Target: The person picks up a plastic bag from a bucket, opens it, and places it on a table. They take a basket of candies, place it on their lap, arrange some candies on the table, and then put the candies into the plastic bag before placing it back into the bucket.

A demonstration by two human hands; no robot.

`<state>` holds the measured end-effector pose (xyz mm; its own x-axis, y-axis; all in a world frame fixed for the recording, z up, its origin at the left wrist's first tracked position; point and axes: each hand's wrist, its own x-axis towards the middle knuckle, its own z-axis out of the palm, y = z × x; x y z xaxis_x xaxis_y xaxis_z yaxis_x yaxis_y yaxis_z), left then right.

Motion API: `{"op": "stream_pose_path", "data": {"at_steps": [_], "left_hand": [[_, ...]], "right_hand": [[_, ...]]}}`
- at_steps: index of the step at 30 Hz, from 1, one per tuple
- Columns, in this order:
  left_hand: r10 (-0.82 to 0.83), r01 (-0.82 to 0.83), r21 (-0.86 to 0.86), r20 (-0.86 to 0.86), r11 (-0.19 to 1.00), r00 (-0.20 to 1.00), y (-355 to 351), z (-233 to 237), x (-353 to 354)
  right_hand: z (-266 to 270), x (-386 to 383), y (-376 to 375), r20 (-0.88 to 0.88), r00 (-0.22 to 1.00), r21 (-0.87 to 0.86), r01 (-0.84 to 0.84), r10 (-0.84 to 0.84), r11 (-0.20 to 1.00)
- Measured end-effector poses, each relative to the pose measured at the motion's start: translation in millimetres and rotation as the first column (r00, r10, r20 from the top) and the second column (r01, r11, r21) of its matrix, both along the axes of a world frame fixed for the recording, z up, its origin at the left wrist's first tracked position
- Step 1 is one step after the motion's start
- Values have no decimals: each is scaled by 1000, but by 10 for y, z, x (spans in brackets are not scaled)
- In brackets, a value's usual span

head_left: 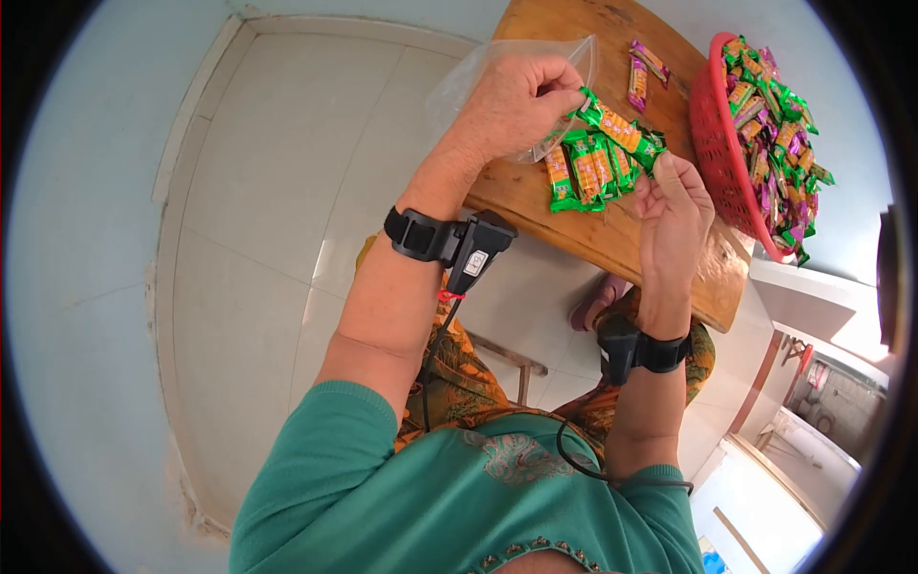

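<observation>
A green-and-yellow snack packet [620, 128] is stretched at a slant between my two hands, above the table. My left hand [521, 103] pinches its upper left end between thumb and fingers. The lower right end is in the closed fingers of my right hand [674, 196]. Right below the packet, several similar green packets [585, 172] lie side by side in a pile on the wooden table [535, 212]. A clear plastic bag [457, 98] lies under and around my left hand, partly hidden by it, and hangs past the table's left edge.
Two purple snack packets [638, 84] lie farther back on the table. To the right stands a red plastic basket [712, 143], tilted in view and heaped with green and purple packets [776, 134]. A light tiled floor [277, 163] stretches to the left of the table.
</observation>
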<state>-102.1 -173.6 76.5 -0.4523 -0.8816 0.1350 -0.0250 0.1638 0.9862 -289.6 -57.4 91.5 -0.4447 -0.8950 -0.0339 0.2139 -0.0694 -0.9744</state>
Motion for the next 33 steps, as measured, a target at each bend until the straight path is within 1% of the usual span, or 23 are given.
{"op": "stream_pose_path", "data": {"at_steps": [1, 2, 3, 5, 6, 7, 8, 10, 11, 12, 13, 14, 16, 17, 19, 20, 22, 23, 25, 26, 28, 31, 33], "left_hand": [[8, -6, -47, 42, 999, 999, -6, -12, -7], [8, -6, -48, 41, 999, 999, -12, -23, -9], [-4, 9, -75, 70, 997, 998, -8, -12, -2], [-15, 25, -101, 99, 995, 995, 4, 14, 30], [1, 17, -118, 149, 993, 989, 29, 82, 61], [16, 11, -135, 198, 991, 980, 42, 119, 70], [14, 13, -136, 198, 991, 980, 36, 93, 62], [101, -38, -266, 226, 963, 969, 16, -22, 38], [101, -38, -267, 226, 963, 969, 8, -74, 26], [186, -76, -463, 196, 883, 963, 7, -97, 12], [262, -111, -638, 148, 762, 954, 4, -118, -4], [263, -111, -638, 147, 762, 953, 2, -137, -29], [396, -236, -707, 67, 667, 916, 11, -120, -68], [397, -238, -707, 66, 666, 915, 10, -126, -61], [435, -253, -637, 143, 728, 889, 8, -133, -45], [435, -254, -637, 143, 728, 889, 10, -139, -40], [442, -274, -516, 236, 812, 866, 28, -123, -26], [442, -274, -517, 235, 811, 865, 18, -134, -12], [450, -234, -594, 245, 770, 859, -4, -172, 18], [450, -234, -594, 245, 770, 859, -10, -190, 19], [475, -274, -628, 174, 728, 863, -16, -194, 20], [500, -310, -644, 131, 699, 856, -7, -172, 9], [487, -305, -649, 116, 697, 866, 9, -163, -14]], "right_hand": [[34, 45, 0, 72, 996, 39, 46, -49, 998], [55, 69, -1, 143, 985, 81, 88, -99, 993], [55, 70, 10, 143, 985, 81, 88, -99, 993], [38, 70, 42, 58, 996, 82, 61, -66, 995], [20, 51, 58, 58, 996, 81, 63, -68, 995], [-3, 11, 78, -34, 996, 73, 84, -82, 994], [-16, -24, 92, -126, 987, 64, 104, -95, 993], [-20, -79, 110, -107, 989, 64, 114, -107, 991], [-21, -91, 115, -88, 989, 65, 122, -117, 990], [-23, -88, 119, -88, 989, 64, 123, -117, 990], [-26, -84, 121, -55, 991, 60, 126, -122, 990], [-25, -78, 122, -21, 992, 55, 128, -127, 990], [-2, -40, 126, 14, 992, 50, 126, -127, 991], [11, -27, 126, 49, 991, 47, 124, -126, 991], [29, -28, 120, 47, 993, 46, 105, -107, 993], [34, -29, 118, 46, 995, 46, 88, -90, 995], [46, -8, 105, 37, 995, 46, 86, -88, 995], [52, 8, 94, 29, 996, 44, 85, -86, 995], [58, 35, 69, 12, 997, 49, 70, -71, 996], [64, 52, 59, -4, 998, 57, 55, -55, 997], [98, 125, 37, -7, 999, 86, 40, -40, 995], [95, 197, -5, -2, 1000, 129, 14, -14, 992], [86, 231, -42, 15, 1000, 140, 4, -6, 990]]}}
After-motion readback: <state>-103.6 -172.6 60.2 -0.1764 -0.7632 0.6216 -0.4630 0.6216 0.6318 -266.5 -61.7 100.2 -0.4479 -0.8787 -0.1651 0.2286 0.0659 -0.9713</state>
